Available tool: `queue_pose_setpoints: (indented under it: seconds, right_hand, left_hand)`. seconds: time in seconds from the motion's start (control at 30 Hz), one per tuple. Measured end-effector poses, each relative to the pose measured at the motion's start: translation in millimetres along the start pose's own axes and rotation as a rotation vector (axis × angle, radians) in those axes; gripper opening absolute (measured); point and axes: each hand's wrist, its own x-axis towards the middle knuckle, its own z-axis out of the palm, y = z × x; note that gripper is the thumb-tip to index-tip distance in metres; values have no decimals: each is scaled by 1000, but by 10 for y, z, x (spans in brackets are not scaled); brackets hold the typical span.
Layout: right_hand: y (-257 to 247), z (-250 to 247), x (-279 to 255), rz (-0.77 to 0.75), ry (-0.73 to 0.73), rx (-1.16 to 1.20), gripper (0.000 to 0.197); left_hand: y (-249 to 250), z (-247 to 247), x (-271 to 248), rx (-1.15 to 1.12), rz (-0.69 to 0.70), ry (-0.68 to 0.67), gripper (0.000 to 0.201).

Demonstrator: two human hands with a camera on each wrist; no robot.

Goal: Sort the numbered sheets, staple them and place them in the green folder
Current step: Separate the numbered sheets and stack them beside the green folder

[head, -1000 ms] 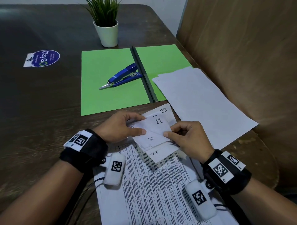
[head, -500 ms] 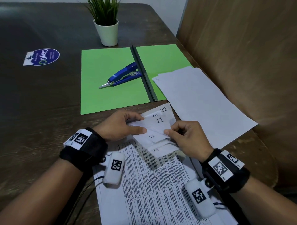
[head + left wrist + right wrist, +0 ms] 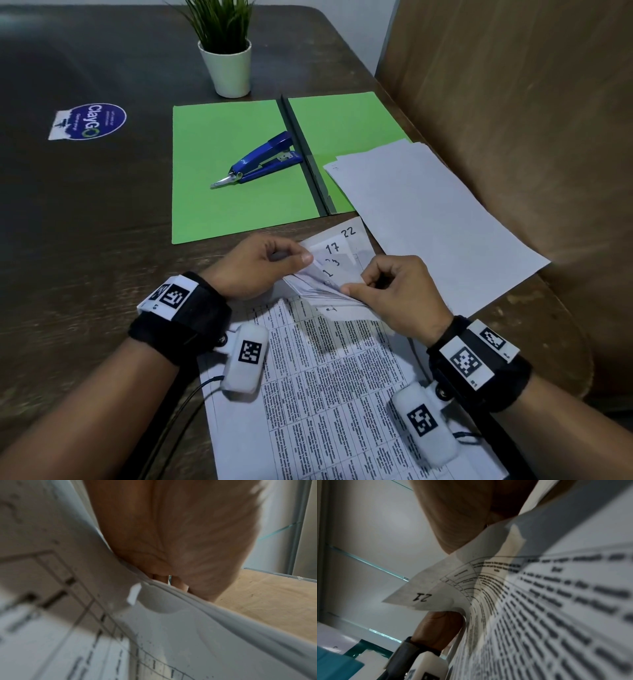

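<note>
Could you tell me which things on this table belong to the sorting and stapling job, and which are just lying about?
Job:
numbered sheets, pinched at the corners by left hand and right hand
stapler, lying on the folder
green folder, open
turned-over sheets

Lying about:
potted plant
sticker

Bare dark brown worktop point(image 3: 85, 240) lies open left of the open green card folder point(image 3: 219, 212), while a blue metal stapler point(image 3: 263, 161), white potted plant point(image 3: 227, 66) and brown board wall point(image 3: 513, 137) hem the right.
</note>
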Motion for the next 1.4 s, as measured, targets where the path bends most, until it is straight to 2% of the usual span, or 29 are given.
queue_pose_setpoints:
  seconds: [0.13, 0.27, 0.43, 0.57, 0.63, 0.7, 0.73, 0.77, 0.87, 0.93, 1.2, 1.3, 1.4]
  right_hand:
    - [22, -25, 14, 19, 4, 33, 31]
    - [7, -13, 14, 12, 11, 6, 33]
    - [18, -9, 12, 5, 11, 11, 35]
    - [-15, -11, -3, -8, -7, 12, 36]
    - [-65, -4, -37, -32, -21, 54, 48]
    - [-107, -5, -49, -28, 23, 143, 59]
    - [-113, -17, -44, -1, 63, 206, 55]
    - [-100, -19, -24, 27, 100, 250, 46]
    - [-1, -16, 24, 50, 105, 123, 9]
    - [52, -1, 30, 60, 66, 45, 13]
    - [45, 1, 27, 69, 74, 10, 23]
    - [70, -6, 41, 71, 97, -20, 34]
    - [43, -4, 30, 59, 74, -50, 20]
  left_hand:
    - [-21, 0, 3, -25, -26, -20, 16]
    - [19, 15, -8, 19, 11, -6, 30]
    - [21, 37, 5, 22, 4, -4, 25]
    - [55, 33, -7, -4, -11, -13, 38]
    - [46, 32, -11, -12, -7, -5, 34]
    - [17, 32, -3, -9, -8, 27, 17]
    - [5, 24, 2, 1, -15, 39, 6]
    - [-10, 17, 4, 7, -17, 38, 9]
    - [-31, 4, 11, -44, -37, 18, 39]
    - [-37, 7, 12, -35, -33, 18, 43]
    - [-18, 13, 3, -35, 2, 28, 51]
    - [-8, 6, 1, -37, -5, 20, 51]
    - [2, 1, -7, -51, -10, 9, 45]
